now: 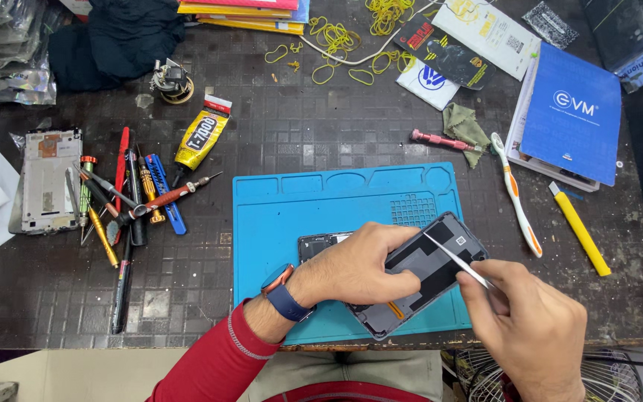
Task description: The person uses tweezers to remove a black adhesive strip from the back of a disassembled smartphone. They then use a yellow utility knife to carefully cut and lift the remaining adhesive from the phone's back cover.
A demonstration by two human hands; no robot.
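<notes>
An opened dark phone [440, 257] lies tilted on the blue work mat [299, 201], its inner side up. My left hand [359, 268] rests over its middle and grips it; a blue-strapped watch sits on that wrist. My right hand [526, 320] pinches metal tweezers [457, 260], their tip touching the upper part of the phone. A second dark phone part [320, 242] peeks out from under my left hand.
Several screwdrivers and picks [124, 201] lie at the left beside a bare phone frame [50, 182] and a yellow glue tube [201, 138]. A toothbrush [515, 193], yellow cutter [580, 231], blue booklet [571, 112], green cloth and rubber bands [336, 37] lie at the right and back.
</notes>
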